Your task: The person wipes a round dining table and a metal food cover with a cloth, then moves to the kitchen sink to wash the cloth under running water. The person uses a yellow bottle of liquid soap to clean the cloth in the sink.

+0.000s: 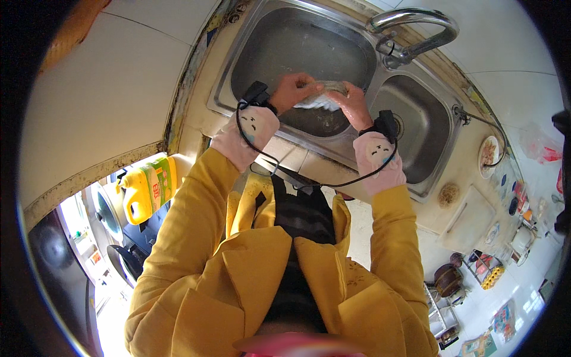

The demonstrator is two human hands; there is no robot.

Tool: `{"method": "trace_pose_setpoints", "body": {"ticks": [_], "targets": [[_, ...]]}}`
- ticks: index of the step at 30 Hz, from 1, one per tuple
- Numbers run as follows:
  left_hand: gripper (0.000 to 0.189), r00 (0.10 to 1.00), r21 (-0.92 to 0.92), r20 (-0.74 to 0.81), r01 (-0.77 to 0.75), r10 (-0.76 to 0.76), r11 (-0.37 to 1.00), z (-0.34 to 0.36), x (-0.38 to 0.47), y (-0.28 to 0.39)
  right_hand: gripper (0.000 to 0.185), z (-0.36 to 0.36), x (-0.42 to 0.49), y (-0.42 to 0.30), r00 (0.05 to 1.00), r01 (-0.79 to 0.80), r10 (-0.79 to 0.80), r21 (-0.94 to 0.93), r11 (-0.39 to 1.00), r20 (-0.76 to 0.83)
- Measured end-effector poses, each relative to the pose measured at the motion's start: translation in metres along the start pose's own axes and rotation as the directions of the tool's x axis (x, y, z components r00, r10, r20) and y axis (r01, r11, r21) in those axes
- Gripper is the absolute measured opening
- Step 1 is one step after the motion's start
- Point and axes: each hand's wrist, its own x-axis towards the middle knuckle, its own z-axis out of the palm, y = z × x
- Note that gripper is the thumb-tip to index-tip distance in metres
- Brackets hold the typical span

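My left hand [291, 91] and my right hand [353, 107] are together over the front part of the large sink basin [272, 44]. Between them they grip a grey and white cloth [332, 86], perhaps a sock; its exact kind cannot be told. The grey part is stretched between my fingers, and the white part hangs below it. The skin of my right hand looks wet. Pink sleeve covers [252, 129] with stitched faces wrap my forearms, and a black device with a cable sits at each wrist.
A chrome faucet [415, 20] arches behind the basins. To the right is a smaller steel basin [428, 129], then a bowl of food [489, 151], a round scrubber [448, 195] and a cutting board [468, 218]. A yellow oil jug [147, 189] stands at left near a pan [125, 263].
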Motion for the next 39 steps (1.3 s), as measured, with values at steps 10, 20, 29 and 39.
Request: {"method": "trace_pose_setpoints", "body": {"ticks": [10, 20, 29, 39], "targets": [[0.038, 0.963, -0.556, -0.193, 0.049, -0.186, 0.830, 0.010, 0.015, -0.051, 0.033, 0.045, -0.015, -0.016, 0.852, 0.393, -0.486, -0.372, 0.841, -0.196], [0.049, 0.982, 0.478, 0.088, -0.187, 0.165, 0.858, 0.036, 0.004, -0.047, 0.017, 0.055, -0.007, -0.039, 0.903, 0.333, -0.398, -0.849, 0.410, 0.162], [0.048, 0.927, 0.476, 0.173, -0.374, 0.332, 0.796, 0.035, 0.005, -0.061, 0.013, 0.045, 0.012, 0.010, 0.839, 0.321, -0.528, -0.903, 0.285, 0.132], [0.043, 0.961, -0.435, 0.203, 0.259, -0.187, 0.862, 0.039, -0.002, 0.001, 0.035, 0.018, 0.010, -0.025, 0.926, 0.224, -0.334, -0.458, 0.860, -0.174]]}}
